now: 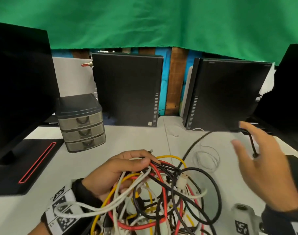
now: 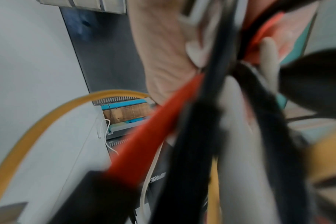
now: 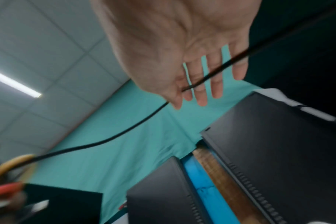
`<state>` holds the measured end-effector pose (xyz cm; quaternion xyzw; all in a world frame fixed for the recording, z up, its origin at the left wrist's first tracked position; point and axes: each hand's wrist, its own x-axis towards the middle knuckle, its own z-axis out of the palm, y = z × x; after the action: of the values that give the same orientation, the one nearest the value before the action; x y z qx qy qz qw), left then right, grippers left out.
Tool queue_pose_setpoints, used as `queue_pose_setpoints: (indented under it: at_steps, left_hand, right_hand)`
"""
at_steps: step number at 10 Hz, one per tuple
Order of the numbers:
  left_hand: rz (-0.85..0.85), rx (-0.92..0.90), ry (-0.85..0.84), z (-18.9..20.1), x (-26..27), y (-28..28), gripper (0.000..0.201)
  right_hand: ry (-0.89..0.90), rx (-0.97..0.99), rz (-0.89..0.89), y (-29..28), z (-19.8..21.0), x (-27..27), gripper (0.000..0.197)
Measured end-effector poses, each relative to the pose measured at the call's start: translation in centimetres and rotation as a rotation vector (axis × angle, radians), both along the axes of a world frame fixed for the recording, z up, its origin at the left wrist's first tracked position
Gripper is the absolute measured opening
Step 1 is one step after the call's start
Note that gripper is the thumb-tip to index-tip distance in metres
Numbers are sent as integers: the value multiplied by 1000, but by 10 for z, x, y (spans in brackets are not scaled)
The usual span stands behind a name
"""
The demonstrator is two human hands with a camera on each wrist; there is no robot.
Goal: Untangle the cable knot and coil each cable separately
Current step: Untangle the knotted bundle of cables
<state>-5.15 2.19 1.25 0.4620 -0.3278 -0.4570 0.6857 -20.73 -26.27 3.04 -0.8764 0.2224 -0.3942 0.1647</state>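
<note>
A big messy cable knot (image 1: pixel 163 195) sits on the white table (image 1: pixel 141 138). It has red, yellow, white and black wires all mixed up together.

The left hand (image 1: pixel 117 168) is on the left side of the knot. Its fingers are curled around a bunch of the wires and hold them tight. In the left wrist view the wires are very close and blurry, with a red wire (image 2: pixel 153 133) and a yellow wire (image 2: pixel 38 130) bending past the palm.

The right hand (image 1: pixel 267 168) is up in the air, to the right of the knot. Its fingers are spread out straight. A thin black cable (image 1: pixel 194 145) runs from the knot up to this hand. In the right wrist view the black cable (image 3: pixel 217 71) goes across the fingers (image 3: pixel 217 87), with the thumb near it. The hand is blurry, so I cannot tell if the thumb pinches the cable.

A small loop of thin white cable (image 1: pixel 207 158) lies on the table, just right of the knot. Behind the knot stand two black computer boxes (image 1: pixel 127 89). A little gray drawer box (image 1: pixel 80 122) stands behind the knot to the left.
</note>
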Motion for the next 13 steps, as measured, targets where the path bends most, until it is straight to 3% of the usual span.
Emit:
queue_pose_setpoints:
  at_steps: [1, 2, 3, 4, 5, 6, 7, 8, 9, 10, 11, 12, 13]
  left_hand:
    - [20, -1, -12, -1, 3, 1, 34]
    - [17, 14, -19, -2, -1, -2, 35]
    - [38, 23, 5, -3, -3, -3, 36]
    - [35, -15, -5, -4, -5, -3, 55]
    - [-22, -9, -114, 3, -11, -2, 69]
    - [-71, 38, -242, 7, -12, -3, 57]
    - [-118, 47, -262, 11, -15, -5, 42]
    - [-142, 67, -281, 12, -16, -6, 27]
    - [-84, 83, -408, 6, -13, -3, 21]
    - [-28, 80, -355, 2, -9, 0, 18]
    - [74, 5, -216, 3, -1, 2, 23]
    - [276, -56, -123, 6, 6, 4, 50]
    - [463, -97, -15, 8, 22, 7, 72]
  right_hand:
    - [76, -301, 234, 41, 4, 1, 57]
    - [169, -354, 489, 67, -3, 3, 49]
    - [185, -240, 699, 67, -14, 5, 31]
    - [163, -114, 754, 66, -14, 4, 22]
    - [144, -6, 750, 71, -6, 1, 28]
    - [109, 49, 722, 72, 1, -1, 28]
    - [14, 134, 675, 75, 9, -4, 22]
    - [-251, 364, 481, 63, 31, -11, 18]
    - [-360, 445, 355, 10, 48, -37, 27]
    - [-107, 569, 238, -133, -14, -69, 47]
    - [-286, 648, 283, -136, -22, -70, 31]
    - [-57, 620, 307, -36, 23, -28, 23]
    - [145, 599, 368, -10, 13, -6, 22]
